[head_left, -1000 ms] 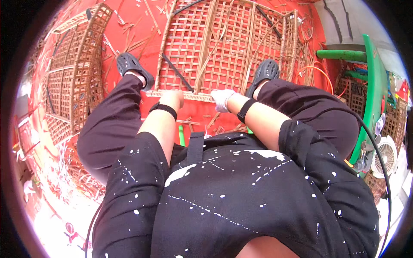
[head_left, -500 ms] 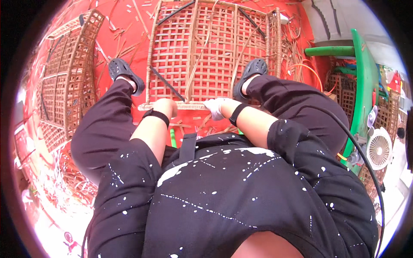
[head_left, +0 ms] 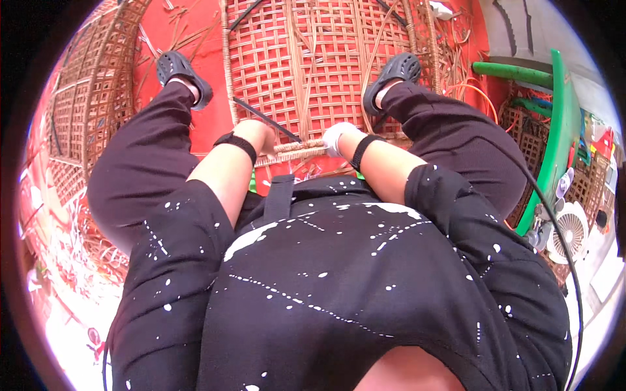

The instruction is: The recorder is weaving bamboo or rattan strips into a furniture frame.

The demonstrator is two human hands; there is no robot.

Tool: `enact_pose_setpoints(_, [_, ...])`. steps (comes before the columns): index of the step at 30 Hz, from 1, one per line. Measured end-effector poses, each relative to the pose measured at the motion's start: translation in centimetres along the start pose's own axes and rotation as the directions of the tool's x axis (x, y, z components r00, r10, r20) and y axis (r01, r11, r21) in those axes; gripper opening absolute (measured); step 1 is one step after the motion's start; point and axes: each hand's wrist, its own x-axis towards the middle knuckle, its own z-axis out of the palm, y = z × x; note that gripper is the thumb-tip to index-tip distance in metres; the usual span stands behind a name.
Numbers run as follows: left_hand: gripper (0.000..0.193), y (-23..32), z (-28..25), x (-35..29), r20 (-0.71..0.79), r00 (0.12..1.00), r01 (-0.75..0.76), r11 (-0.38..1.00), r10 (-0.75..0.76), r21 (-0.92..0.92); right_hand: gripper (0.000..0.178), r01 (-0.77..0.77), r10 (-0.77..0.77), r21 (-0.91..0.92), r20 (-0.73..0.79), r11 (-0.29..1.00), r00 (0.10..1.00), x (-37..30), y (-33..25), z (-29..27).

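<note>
Between my feet lies a large open-weave wicker basket (head_left: 274, 72) with a wrapped near rim (head_left: 300, 151) and dark struts at its corners. My bare left hand (head_left: 263, 135) is closed on that rim, left of its middle, beside a dark strut (head_left: 267, 120). A short way to the right, my right hand (head_left: 334, 138) wears a white glove and is closed on the same rim. The fingertips of both hands are mostly hidden. Loose cane strips (head_left: 305, 85) lie over the weave.
Another wicker basket (head_left: 88, 98) stands at the left. To the right are a green bench frame (head_left: 555, 130), a white fan (head_left: 568, 232) and a black cable (head_left: 554, 238). Cane scraps (head_left: 195, 32) litter the red floor. My shoes (head_left: 179, 68) flank the basket.
My hands and the near rim now sit higher in the view, and the whole scene has shifted. My hands are slightly farther to the right, both still at the rim.
</note>
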Motion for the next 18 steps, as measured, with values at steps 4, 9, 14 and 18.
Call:
enact_pose_setpoints(4, [0.051, 0.7, 0.0, -2.9, 0.077, 0.996, 0.044, 0.997, -0.049, 0.066, 0.029, 0.041, -0.038, -0.078, 0.050, 0.996, 0.998, 0.9, 0.1, 0.0])
enact_pose_setpoints(9, [0.047, 0.9, 1.0, -2.8, 0.045, 0.995, 0.088, 0.995, -0.090, 0.046, 0.028, 0.149, -0.150, -0.127, 0.000, 0.981, 0.989, 0.2, 0.3, -0.5])
enact_pose_setpoints(14, [0.042, -1.0, 1.5, 0.8, -0.223, 0.975, -0.013, 0.999, 0.001, -0.052, 0.025, 0.141, -0.150, -0.161, -0.043, 0.977, 0.988, -0.2, -0.1, -1.1])
enact_pose_setpoints(18, [0.038, -1.7, 0.8, 2.9, -0.316, 0.948, -0.009, 0.994, -0.027, -0.112, 0.023, 0.105, -0.106, -0.012, -0.136, 0.994, 0.985, -0.9, -0.5, -2.2])
